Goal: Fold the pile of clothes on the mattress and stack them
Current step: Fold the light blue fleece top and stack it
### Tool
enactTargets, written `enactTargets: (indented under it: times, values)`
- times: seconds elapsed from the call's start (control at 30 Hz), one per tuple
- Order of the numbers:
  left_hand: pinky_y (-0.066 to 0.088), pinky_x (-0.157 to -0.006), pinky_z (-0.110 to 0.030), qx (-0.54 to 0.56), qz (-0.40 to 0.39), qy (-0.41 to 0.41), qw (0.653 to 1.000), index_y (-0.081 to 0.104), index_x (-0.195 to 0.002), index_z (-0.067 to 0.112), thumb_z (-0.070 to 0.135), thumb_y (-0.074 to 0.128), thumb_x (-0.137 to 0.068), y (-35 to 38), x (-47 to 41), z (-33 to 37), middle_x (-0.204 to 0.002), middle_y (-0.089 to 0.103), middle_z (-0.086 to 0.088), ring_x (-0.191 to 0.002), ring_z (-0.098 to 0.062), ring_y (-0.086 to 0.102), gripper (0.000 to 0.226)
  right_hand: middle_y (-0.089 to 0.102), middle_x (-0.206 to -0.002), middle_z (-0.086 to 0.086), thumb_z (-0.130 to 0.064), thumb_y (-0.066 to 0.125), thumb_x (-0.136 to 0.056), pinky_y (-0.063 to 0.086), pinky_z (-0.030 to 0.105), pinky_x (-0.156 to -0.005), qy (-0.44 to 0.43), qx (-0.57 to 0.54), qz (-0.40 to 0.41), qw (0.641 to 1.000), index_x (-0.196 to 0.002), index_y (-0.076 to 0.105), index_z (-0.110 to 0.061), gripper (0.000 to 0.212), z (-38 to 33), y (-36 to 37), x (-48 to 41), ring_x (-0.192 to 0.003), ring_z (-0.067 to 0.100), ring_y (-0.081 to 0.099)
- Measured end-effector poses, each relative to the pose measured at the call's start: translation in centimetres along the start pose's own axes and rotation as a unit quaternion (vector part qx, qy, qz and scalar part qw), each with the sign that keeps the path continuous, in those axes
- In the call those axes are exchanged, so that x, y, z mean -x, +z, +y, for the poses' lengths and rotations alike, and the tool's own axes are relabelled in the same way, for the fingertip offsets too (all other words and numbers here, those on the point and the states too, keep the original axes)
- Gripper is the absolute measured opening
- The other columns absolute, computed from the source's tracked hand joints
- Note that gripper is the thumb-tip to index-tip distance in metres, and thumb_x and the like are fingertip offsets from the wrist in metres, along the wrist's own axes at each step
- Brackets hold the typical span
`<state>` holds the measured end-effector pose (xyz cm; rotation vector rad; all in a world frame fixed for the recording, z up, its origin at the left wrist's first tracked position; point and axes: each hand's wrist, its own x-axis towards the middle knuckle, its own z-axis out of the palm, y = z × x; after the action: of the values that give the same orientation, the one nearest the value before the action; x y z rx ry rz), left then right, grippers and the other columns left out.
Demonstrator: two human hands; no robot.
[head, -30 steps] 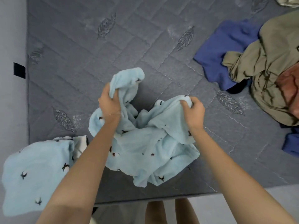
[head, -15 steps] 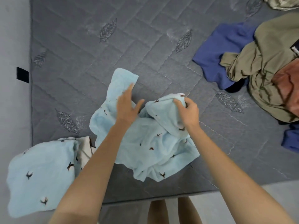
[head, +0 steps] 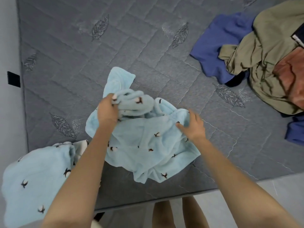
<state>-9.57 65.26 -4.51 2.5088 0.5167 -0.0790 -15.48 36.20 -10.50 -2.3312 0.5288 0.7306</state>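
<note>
Pale-blue fleece garment (head: 144,142), dotted with small dark sprigs, lies crumpled near the front edge of a grey quilted mattress (head: 131,46) as a person leans over it. The left hand (head: 107,109) has its fingers curled tight round a bunched roll of the fleece at the garment's far side. The right hand (head: 194,127) lies spread on the cloth's outer edge, fingers straight and fanned, thumb pressing the fabric. Below and outside the left hand, partly under that forearm, a flat piece (head: 36,175) of the same print rests at the mattress corner. Well beyond the right hand sits the unsorted heap: an olive garment (head: 266,51) slumped over a dark-blue garment (head: 218,43), with a salmon cloth (head: 292,76) touching it at the frame's edge. Bare legs (head: 164,214) show between the forearms, off the bed.
</note>
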Motion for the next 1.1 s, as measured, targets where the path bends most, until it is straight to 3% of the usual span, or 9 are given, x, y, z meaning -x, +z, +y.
enactTargets:
  times: [0.13,0.23,0.33,0.43,0.5,0.63,0.87,1.0,1.1]
  values:
    - [0.038,-0.085,-0.037,-0.017,0.036,-0.068,0.997,0.051,-0.126,-0.001,0.0,0.045,-0.091,-0.7,-0.5,-2.9,-0.12,0.052,-0.027,-0.108,-0.036,0.049,0.035,0.036,-0.147,0.007,-0.047,0.08,-0.07,0.045,0.053,-0.098,0.084,-0.18,-0.017,0.98,-0.148,0.02,-0.017,0.103,1.2,1.5,-0.8,-0.135,0.032,0.037]
    - [0.026,-0.107,-0.045,-0.062,0.062,0.008,0.996,0.039,-0.14,0.004,0.005,0.053,-0.089,0.8,-0.1,-2.8,-0.141,0.035,-0.028,-0.13,-0.041,0.033,0.053,0.051,-0.13,0.009,-0.06,0.073,-0.07,0.047,0.052,-0.094,0.11,-0.09,-0.03,0.989,-0.133,0.043,-0.009,0.087,0.8,1.8,-1.2,-0.121,0.031,0.051]
    - [0.02,-0.112,-0.048,-0.05,0.078,0.082,0.992,0.044,-0.139,0.006,0.012,0.056,-0.09,2.6,0.4,-0.7,-0.145,0.031,-0.028,-0.135,-0.044,0.027,0.05,0.042,-0.134,0.009,-0.059,0.07,-0.075,0.032,0.048,-0.106,0.105,-0.036,0.01,0.994,-0.138,0.039,-0.014,0.084,0.5,2.0,-0.4,-0.129,0.029,0.037]
    - [0.025,-0.108,-0.046,-0.089,0.037,0.215,0.972,0.058,-0.123,0.009,0.024,0.053,-0.092,5.0,0.9,1.6,-0.137,0.045,-0.021,-0.128,-0.041,0.038,0.035,0.04,-0.13,0.008,-0.045,0.073,-0.078,0.024,0.04,-0.104,0.03,-0.022,0.131,0.991,-0.135,0.042,-0.015,0.072,-0.3,2.2,0.7,-0.124,0.028,0.035]
    - [0.038,-0.098,-0.043,-0.072,-0.09,0.268,0.956,0.064,-0.109,0.011,0.037,0.048,-0.092,6.4,1.8,3.1,-0.116,0.061,-0.012,-0.109,-0.032,0.054,0.035,0.043,-0.127,0.008,-0.037,0.07,-0.082,0.026,0.036,-0.101,-0.016,-0.035,0.149,0.988,-0.129,0.05,-0.013,0.057,-0.8,2.7,0.9,-0.12,0.027,0.037]
    - [0.046,-0.089,-0.038,-0.203,-0.372,0.185,0.887,0.056,-0.126,0.019,0.046,0.052,-0.093,8.8,4.6,3.5,-0.116,0.064,-0.005,-0.108,-0.027,0.058,0.043,0.054,-0.111,0.008,-0.033,0.068,-0.086,0.044,0.037,-0.09,-0.005,-0.147,0.102,0.984,-0.115,0.057,-0.007,0.041,-1.9,3.5,0.8,-0.105,0.025,0.053]
    - [0.034,-0.065,-0.006,0.063,-0.383,0.117,0.914,0.064,-0.104,0.008,0.023,0.062,-0.091,8.2,6.3,4.1,-0.09,0.062,-0.007,-0.078,-0.014,0.052,0.02,0.042,-0.135,0.015,-0.063,0.065,-0.077,0.036,0.039,-0.103,0.227,-0.189,0.015,0.955,-0.133,0.036,0.002,0.09,-3.0,3.6,0.4,-0.129,0.031,0.039]
    - [0.033,-0.061,-0.014,0.093,-0.409,0.098,0.902,0.056,-0.077,0.027,0.024,0.064,-0.09,7.6,6.8,3.7,-0.065,0.048,0.015,-0.061,0.003,0.044,0.015,0.06,-0.101,0.009,-0.05,0.064,-0.085,0.044,0.03,-0.082,0.224,-0.28,-0.064,0.931,-0.104,0.057,-0.001,0.053,-2.8,2.9,-0.1,-0.098,0.026,0.057]
    - [0.034,-0.061,-0.017,0.117,-0.41,0.064,0.902,0.053,-0.073,0.025,0.032,0.06,-0.092,6.8,7.2,4.6,-0.066,0.046,0.013,-0.058,0.002,0.041,0.021,0.048,-0.066,0.002,-0.029,0.067,-0.087,0.038,0.022,-0.058,0.147,-0.344,-0.016,0.927,-0.066,0.05,-0.011,0.033,-4.0,1.9,-0.1,-0.066,0.018,0.047]
